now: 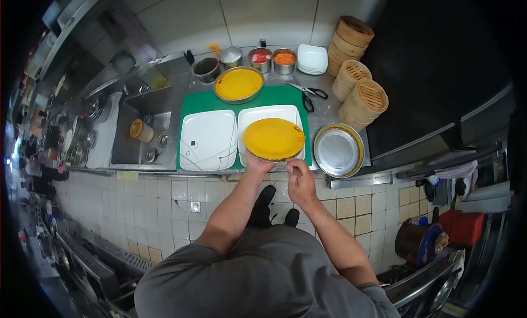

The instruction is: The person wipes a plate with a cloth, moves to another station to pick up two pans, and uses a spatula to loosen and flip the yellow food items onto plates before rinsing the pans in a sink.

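Note:
A flat, round yellow cake (273, 138) is held slightly tilted over a white square plate (245, 115). My left hand (259, 164) is beneath its near left edge, palm up, with most of the fingers hidden under it. At the near right edge is my right hand (301, 182), closed with fingertips pinched together by the rim; what they grip is too small to make out. The cake's right side has a rough, browned patch. A second white square plate (208, 139) lies to the left, and both plates rest on a green cutting board (192, 103).
Behind the board stand a round metal pan of yellow cake (239, 85), metal tubs (284, 61), and stacked white dishes (312, 60). Scissors (308, 93), bamboo steamers (364, 104) and an emptied round pan (336, 150) are to the right. A sink (141, 148) lies left.

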### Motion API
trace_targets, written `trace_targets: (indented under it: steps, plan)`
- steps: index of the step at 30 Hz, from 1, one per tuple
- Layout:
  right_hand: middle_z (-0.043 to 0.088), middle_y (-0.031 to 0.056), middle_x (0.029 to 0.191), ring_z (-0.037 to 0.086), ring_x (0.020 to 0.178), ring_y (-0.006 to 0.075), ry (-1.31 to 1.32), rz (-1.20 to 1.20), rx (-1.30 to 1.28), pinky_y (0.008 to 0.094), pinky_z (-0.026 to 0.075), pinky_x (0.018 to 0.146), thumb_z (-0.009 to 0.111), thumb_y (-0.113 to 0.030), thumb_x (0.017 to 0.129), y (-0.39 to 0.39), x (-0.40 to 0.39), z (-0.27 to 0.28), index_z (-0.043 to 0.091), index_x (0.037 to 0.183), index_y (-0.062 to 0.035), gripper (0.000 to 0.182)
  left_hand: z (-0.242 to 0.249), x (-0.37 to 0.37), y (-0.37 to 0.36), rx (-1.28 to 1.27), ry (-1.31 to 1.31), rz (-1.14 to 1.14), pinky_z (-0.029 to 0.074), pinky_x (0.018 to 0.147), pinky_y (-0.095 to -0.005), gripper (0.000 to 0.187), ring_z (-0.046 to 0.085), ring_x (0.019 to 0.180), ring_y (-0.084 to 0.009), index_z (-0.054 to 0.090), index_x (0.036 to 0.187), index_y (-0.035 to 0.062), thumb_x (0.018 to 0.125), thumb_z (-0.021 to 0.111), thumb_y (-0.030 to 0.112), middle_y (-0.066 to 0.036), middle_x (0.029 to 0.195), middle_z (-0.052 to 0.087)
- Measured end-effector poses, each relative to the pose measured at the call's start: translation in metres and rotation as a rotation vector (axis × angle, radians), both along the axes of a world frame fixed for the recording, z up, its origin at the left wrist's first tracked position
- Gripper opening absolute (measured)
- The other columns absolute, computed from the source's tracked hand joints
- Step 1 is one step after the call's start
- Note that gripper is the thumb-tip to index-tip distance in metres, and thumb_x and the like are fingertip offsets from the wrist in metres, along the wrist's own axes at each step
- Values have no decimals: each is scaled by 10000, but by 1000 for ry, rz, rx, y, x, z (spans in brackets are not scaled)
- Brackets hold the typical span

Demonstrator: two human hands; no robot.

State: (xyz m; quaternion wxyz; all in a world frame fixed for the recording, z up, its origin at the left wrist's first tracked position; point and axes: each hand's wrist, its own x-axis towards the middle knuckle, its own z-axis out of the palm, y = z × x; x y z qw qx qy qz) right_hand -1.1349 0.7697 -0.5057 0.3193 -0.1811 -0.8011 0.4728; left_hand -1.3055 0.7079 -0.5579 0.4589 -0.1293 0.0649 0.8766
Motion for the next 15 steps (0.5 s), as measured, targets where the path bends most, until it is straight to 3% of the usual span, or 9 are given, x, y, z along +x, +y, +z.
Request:
trace_targets:
  steps: [2,4,15]
  plan:
    - [687,151,1025,676,877,186,9,35,-35,303,539,793,565,-49,1004,6,-4,1,557,1021,7,58,-1,0,-2,35,-31,-4,352,1136,-585,601,476,1346,-381,507,1421,108,997,389,517,-153,1463,513]
    - [662,197,996,668,880,352,-40,65,-146,377,540,775,601,-27,953,11,-7,10,577,1019,2,76,19,4,-1,79,26,22,345,1141,-581,611,471,1351,-384,505,1424,110,999,370,527,-149,1465,512]
    - [671,201,1023,683,890,348,-64,95,-46,375,557,778,625,-39,951,20,-26,14,592,1029,-1,92,22,-4,-3,34,2,20,335,1144,-588,632,457,1364,-384,483,1443,102,1011,335,540,-157,1480,490]
